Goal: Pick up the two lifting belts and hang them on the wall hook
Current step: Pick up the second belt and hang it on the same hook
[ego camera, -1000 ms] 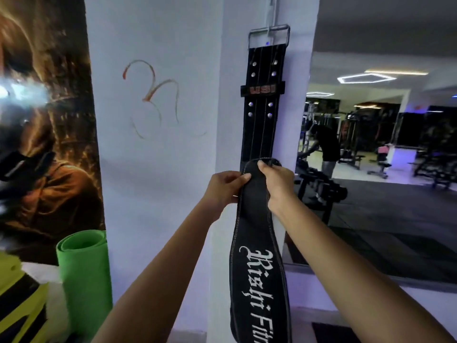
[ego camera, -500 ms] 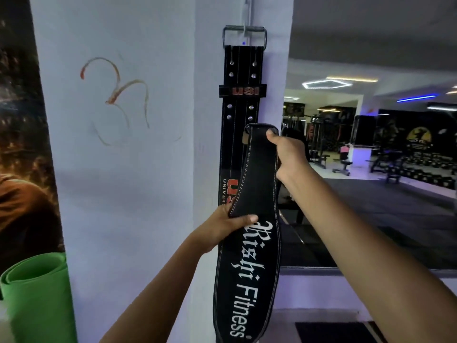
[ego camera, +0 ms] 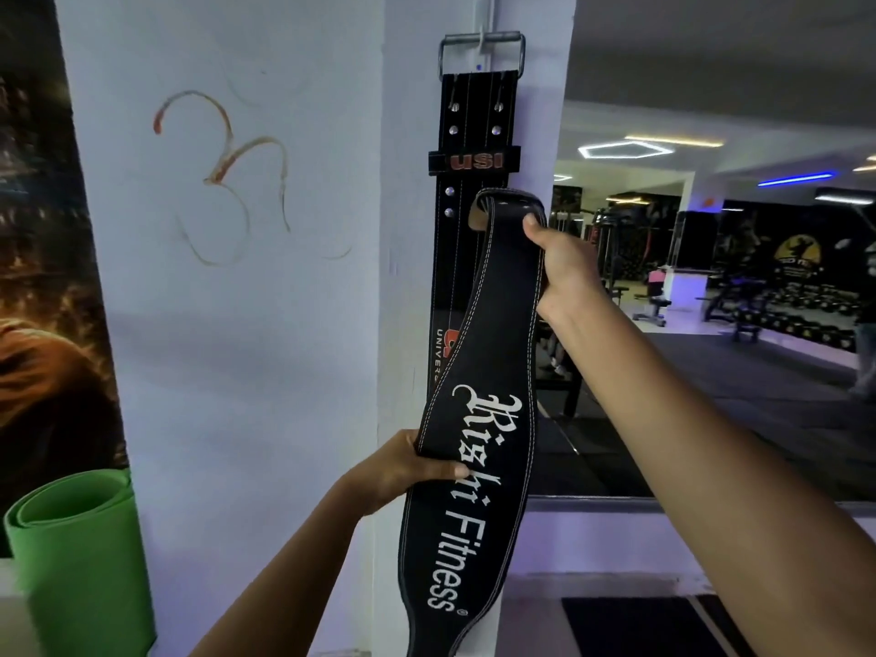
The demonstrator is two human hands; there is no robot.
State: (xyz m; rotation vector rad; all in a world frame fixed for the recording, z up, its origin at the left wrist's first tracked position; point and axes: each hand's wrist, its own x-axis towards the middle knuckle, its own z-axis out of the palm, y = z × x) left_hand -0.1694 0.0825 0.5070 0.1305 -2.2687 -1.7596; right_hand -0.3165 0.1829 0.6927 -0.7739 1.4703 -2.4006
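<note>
Head view: 1 USI belt hangs by its buckle on the wall hook, upper centre. Rishi Fitness belt, centre frame, unhung; right hand grip clamps its top, left hand grip its middle. 1 of 2 done.

A white pillar is marked with an orange scribble. A green rolled mat is stood at lower left. Beyond, a dim gym floor is lit by a hexagonal ceiling light.
</note>
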